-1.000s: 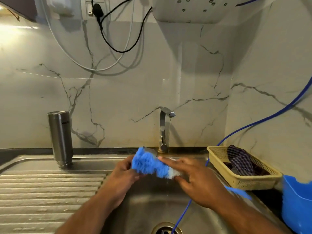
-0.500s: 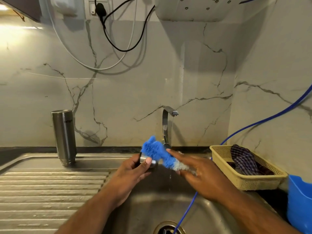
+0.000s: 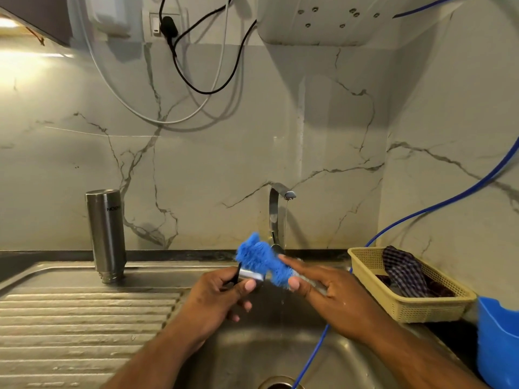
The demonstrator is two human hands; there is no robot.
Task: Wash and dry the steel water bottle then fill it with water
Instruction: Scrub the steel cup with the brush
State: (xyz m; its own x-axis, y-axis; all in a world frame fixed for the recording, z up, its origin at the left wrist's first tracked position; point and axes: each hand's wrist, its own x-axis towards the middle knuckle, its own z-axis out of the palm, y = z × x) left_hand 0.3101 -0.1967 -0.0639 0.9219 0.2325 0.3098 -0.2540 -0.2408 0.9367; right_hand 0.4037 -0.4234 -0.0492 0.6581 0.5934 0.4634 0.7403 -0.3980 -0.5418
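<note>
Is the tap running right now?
On. A thin stream falls from the tap down past the blue scrubber into the sink.

Left hand (image 3: pixel 219 296) grips steel cap (image 3: pixel 251 274); right hand (image 3: pixel 334 293) pinches blue scrubber (image 3: pixel 261 258) against it; bottle (image 3: pixel 106 234) stands inverted on drainboard (image 3: pixel 70 318).

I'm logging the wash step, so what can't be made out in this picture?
All in the head view:
The steel piece in the left hand: mostly covered by that hand and the blue scrubber.
Mouth of the steel bottle: turned down onto the drainboard.
The blue tub: cut off by the right edge.
</note>
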